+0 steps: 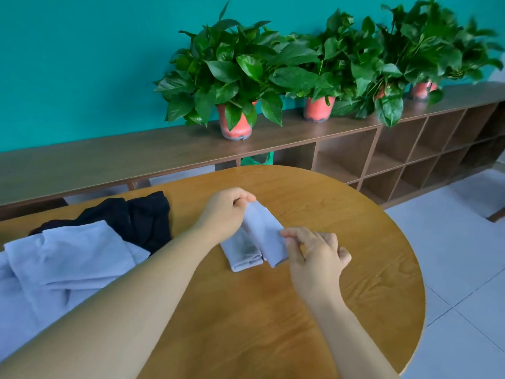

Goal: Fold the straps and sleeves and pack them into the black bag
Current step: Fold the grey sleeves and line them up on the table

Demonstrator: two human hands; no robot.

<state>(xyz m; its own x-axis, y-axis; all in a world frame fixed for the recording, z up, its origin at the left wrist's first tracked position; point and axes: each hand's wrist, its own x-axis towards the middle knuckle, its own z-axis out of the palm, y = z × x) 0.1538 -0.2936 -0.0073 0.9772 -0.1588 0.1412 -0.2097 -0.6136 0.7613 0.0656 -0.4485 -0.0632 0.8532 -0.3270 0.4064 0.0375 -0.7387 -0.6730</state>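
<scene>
Closest in, the left forearm [114,310] sweeps up from the bottom corner across the round wooden counter [273,318]. Far left, a loose pile of pale blue cloth [68,255] lies on the counter's edge, and right behind it, touching it, sits the crumpled black bag [142,214]. Moving across, the left hand [226,212] has its fingers [243,198] curled tight, pinching the far end of the folded sleeve [257,242]. That sleeve lies mid-counter, well apart from the bag, its top layer raised over a second fold lying flat beneath. Over on the right, the right hand [317,258] pinches the sleeve's near right edge between thumb and forefinger, the other fingers loosely spread. Beyond the counter, a long wooden shelf [82,160] carries potted plants [235,77] against a teal wall; pale floor tiles [464,242] show at right.
</scene>
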